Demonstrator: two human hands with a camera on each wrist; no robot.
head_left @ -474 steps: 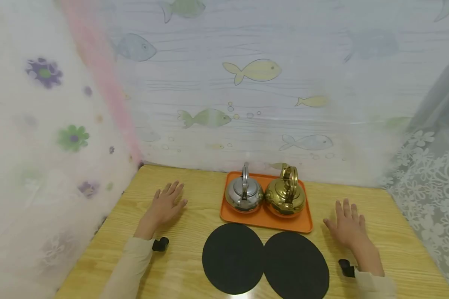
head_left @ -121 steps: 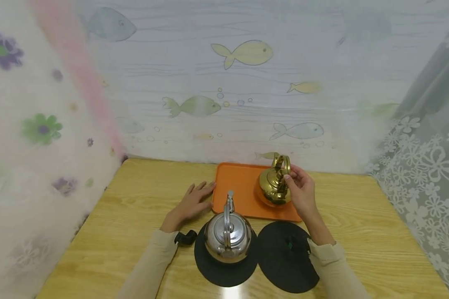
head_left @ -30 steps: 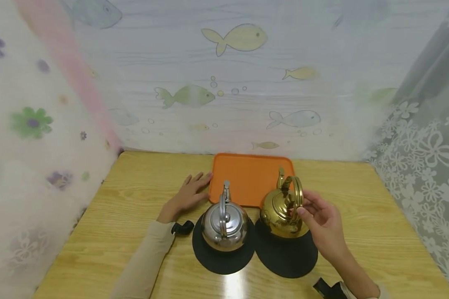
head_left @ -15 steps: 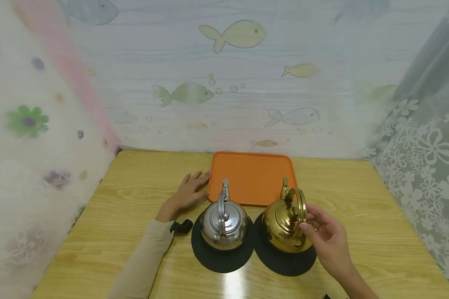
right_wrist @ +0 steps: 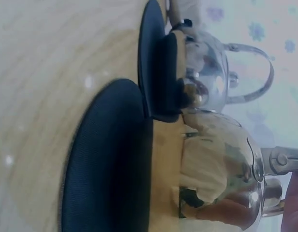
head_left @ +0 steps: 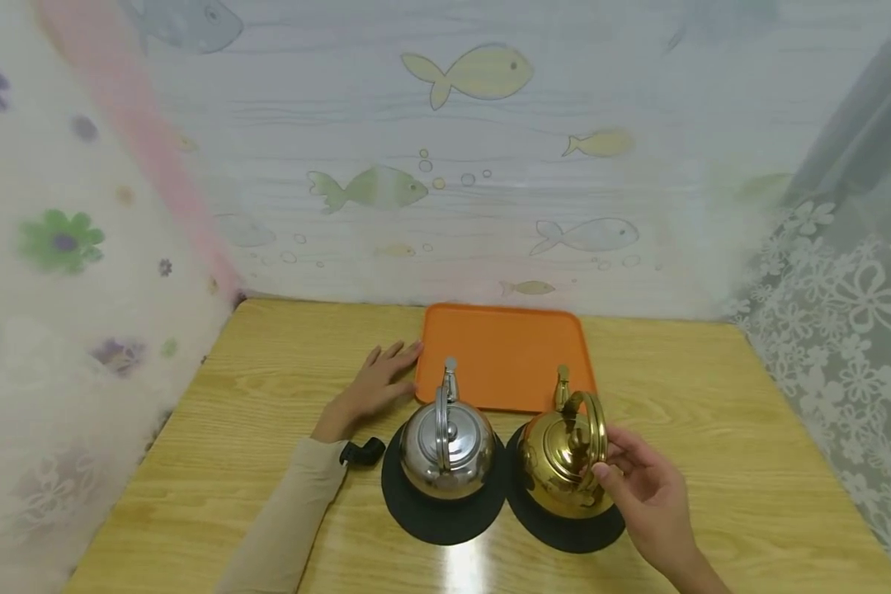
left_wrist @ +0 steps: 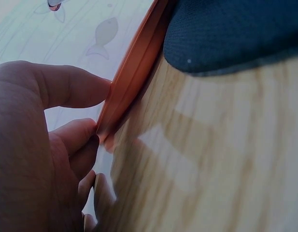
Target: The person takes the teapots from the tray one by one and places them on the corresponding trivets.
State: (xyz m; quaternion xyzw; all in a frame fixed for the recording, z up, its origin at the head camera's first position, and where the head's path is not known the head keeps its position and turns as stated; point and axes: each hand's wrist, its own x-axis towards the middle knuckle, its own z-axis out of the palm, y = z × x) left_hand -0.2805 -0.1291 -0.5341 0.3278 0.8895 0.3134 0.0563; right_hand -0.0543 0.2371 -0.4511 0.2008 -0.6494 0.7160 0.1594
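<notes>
In the head view a gold kettle [head_left: 557, 458] is upright over the right black round mat [head_left: 572, 540]. My right hand [head_left: 649, 499] pinches its raised handle between thumb and fingers. Whether its base touches the mat is hard to tell. The silver kettle [head_left: 445, 454] stands on the left black mat [head_left: 438, 528], its spout pointing away. My left hand [head_left: 374, 384] lies beside the orange tray [head_left: 497, 355], fingers extended. In the left wrist view its thumb and a fingertip touch the tray's side [left_wrist: 124, 77]. The right wrist view shows the gold kettle [right_wrist: 221, 169] close up.
A wooden table [head_left: 282, 363] carries everything. A curtain with fish [head_left: 483, 74] hangs behind its far edge, with more hanging cloth on the left and right. The two mats lie side by side in front of the tray.
The silver kettle went from the tray to the left mat. My right hand then brought the gold kettle off the tray over the right mat, lately shifting slightly nearer. My left hand came to the tray.
</notes>
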